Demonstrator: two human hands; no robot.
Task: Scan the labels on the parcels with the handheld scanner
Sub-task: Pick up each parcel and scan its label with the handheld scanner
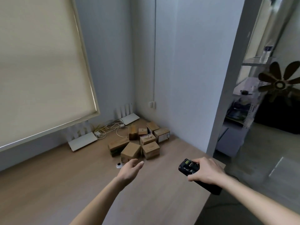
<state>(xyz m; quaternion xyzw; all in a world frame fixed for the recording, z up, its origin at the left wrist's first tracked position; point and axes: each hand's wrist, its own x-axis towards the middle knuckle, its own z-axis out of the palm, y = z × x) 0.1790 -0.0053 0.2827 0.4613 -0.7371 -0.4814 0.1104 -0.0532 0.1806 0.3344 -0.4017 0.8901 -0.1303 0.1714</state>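
Several small cardboard parcels (139,142) sit clustered on the wooden table (65,184) near the far corner. The nearest brown parcel (130,152) stands just beyond my left hand (129,170), which reaches toward it with fingers straight and holds nothing. My right hand (206,171) grips the black handheld scanner (188,167) over the table's right side, its head pointing toward the parcels. The scanner's handle runs back under my palm.
Two white routers (82,141) (129,118) and a tangle of cables (108,128) lie behind the parcels by the wall. A small white round object (119,165) sits left of my left hand. The table's right edge (209,194) drops to the floor beside a doorway.
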